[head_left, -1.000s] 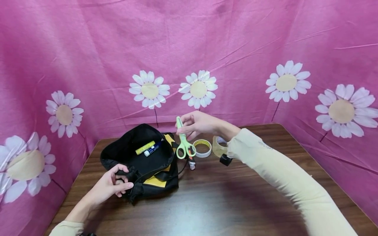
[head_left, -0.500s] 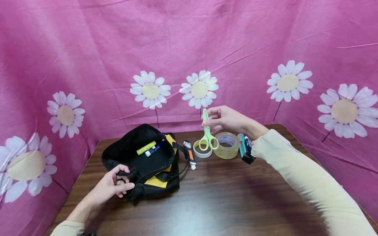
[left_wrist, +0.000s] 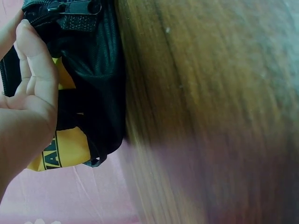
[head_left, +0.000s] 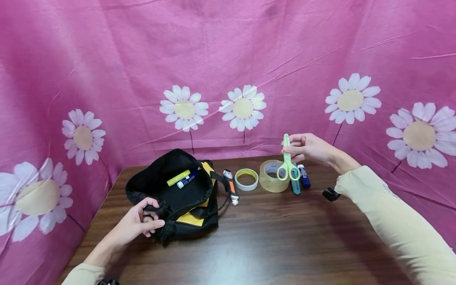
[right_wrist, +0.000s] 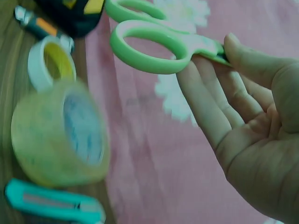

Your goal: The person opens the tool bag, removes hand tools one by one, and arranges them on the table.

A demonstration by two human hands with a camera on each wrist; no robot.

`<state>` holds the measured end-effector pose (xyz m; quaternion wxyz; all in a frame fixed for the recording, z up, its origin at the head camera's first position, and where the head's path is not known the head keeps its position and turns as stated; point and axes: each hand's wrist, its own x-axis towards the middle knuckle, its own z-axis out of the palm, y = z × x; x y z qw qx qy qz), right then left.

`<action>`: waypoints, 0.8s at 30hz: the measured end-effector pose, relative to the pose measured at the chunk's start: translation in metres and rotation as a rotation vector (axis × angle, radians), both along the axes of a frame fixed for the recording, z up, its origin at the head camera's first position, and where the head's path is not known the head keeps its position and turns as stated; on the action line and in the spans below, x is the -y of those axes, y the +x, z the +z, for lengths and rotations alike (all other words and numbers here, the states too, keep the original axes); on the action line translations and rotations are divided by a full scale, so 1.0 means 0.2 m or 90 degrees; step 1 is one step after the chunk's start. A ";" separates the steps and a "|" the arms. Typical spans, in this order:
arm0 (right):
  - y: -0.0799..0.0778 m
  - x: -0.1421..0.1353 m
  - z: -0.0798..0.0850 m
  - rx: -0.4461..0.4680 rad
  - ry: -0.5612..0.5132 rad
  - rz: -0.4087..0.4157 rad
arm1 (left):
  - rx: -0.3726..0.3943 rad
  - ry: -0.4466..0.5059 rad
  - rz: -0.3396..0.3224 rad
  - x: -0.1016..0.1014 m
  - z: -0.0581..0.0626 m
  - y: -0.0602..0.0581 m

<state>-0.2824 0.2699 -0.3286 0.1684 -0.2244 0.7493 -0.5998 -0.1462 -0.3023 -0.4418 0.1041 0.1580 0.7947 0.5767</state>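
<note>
My right hand (head_left: 311, 149) pinches pale green scissors (head_left: 287, 159) by the blade end, with the finger loops hanging down. They are held up over the row of items at the back of the table, overlapping the clear packing tape roll (head_left: 271, 184) in the head view. In the right wrist view, thumb and fingers hold the scissors (right_wrist: 145, 66) at the blades. My left hand (head_left: 132, 225) pinches the near left edge of a black and yellow zippered bag (head_left: 195, 230), its mouth open. Inside lie a yellow stick (head_left: 178, 178) and a blue-and-white marker-like stick (head_left: 184, 183).
Right of the bag stand a grey-orange utility knife (head_left: 231, 187), a white tape roll (head_left: 246, 186), then, past the packing tape, a teal cutter (head_left: 296, 187) and a blue glue stick (head_left: 304, 177). A pink flowered cloth (head_left: 213, 47) hangs behind the wooden table (head_left: 249, 241).
My right hand has carried the scissors rightward, from beside the bag, past the white tape, to above the packing tape and teal cutter. My left hand stays on the bag's edge.
</note>
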 end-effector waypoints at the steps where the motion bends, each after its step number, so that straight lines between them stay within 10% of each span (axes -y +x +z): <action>1: -0.01 -0.04 -0.02 0.006 -0.009 -0.001 | 0.001 0.001 -0.001 0.00 0.00 0.00; 24: -0.06 -0.60 -0.52 0.061 -0.090 -0.215 | 0.006 0.033 0.002 0.01 -0.02 0.00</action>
